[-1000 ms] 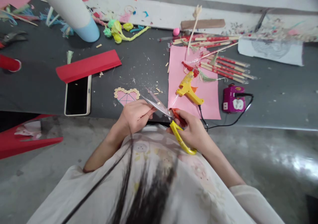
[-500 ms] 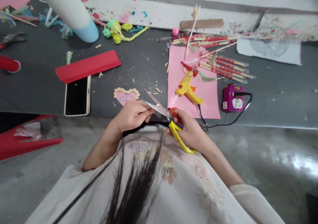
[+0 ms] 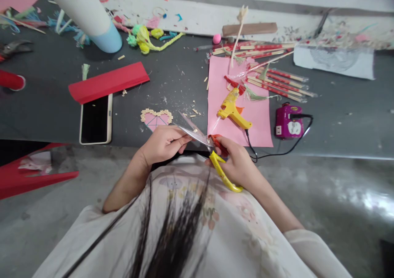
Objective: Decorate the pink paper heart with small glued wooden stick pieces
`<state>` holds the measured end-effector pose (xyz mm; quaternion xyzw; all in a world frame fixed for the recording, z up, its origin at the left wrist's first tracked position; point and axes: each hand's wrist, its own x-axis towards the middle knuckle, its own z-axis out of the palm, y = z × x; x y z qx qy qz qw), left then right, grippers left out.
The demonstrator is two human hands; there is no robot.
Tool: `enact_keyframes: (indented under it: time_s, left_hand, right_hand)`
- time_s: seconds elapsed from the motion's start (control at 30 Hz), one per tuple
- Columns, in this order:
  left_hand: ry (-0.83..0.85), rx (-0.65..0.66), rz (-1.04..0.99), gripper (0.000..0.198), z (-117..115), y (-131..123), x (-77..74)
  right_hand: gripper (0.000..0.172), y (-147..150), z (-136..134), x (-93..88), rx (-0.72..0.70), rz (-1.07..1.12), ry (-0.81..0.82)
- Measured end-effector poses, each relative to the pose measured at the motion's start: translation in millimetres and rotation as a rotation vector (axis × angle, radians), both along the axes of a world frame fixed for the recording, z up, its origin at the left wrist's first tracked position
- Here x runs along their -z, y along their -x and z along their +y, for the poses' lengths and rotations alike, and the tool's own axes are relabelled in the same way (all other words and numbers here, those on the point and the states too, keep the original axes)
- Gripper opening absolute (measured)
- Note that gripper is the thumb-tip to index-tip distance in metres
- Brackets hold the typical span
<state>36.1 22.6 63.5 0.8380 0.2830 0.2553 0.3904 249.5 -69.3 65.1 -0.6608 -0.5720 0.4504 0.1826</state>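
Note:
My right hand (image 3: 235, 159) grips the scissors (image 3: 197, 136) by their yellow and orange-red handles, and the blades stand apart, pointing left. By the blade tips, my left hand (image 3: 164, 145) is closed with thumb and fingers pinched together; whatever lies in the pinch is hidden. A tiny pale stick piece (image 3: 195, 130) shows at the blades. Just beyond my left hand lies a pink paper heart (image 3: 156, 121) with drawn lines, its upper edge covered in small pale pieces. Its lower tip is hidden behind the hand.
On the right, a yellow glue gun (image 3: 235, 109) rests on pink paper (image 3: 258, 134), its cord near a purple box (image 3: 288, 122). Wrapped sticks (image 3: 277, 81) lie behind. To the left are a phone (image 3: 96, 122), folded red paper (image 3: 109, 83) and a tall bottle (image 3: 98, 19).

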Motion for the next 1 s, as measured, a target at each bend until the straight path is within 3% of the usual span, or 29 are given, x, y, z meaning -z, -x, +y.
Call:
enact_keyframes:
  time_s: [0.2,0.4,0.53,1.0]
  left_hand:
    - [-0.022,-0.043,-0.015,0.048,-4.1,-1.1,4.4]
    - [-0.387,-0.22,0.073,0.026,-14.8,-6.2,12.6]
    - [-0.525,-0.225,0.066,0.021,-18.6,-7.9,15.7]
    - [-0.327,-0.078,-0.035,0.032,-11.1,-3.6,7.8]
  right_hand:
    - [0.033,1.6,-2.0,-1.4,0.036,-0.023,0.0]
    - [0.036,0.3,-2.7,0.1,0.091,-0.071,0.001]
    - [0.037,0.1,-2.9,0.1,0.091,-0.087,0.005]
    - [0.039,1.5,-4.1,-2.5,0.011,-0.033,-0.023]
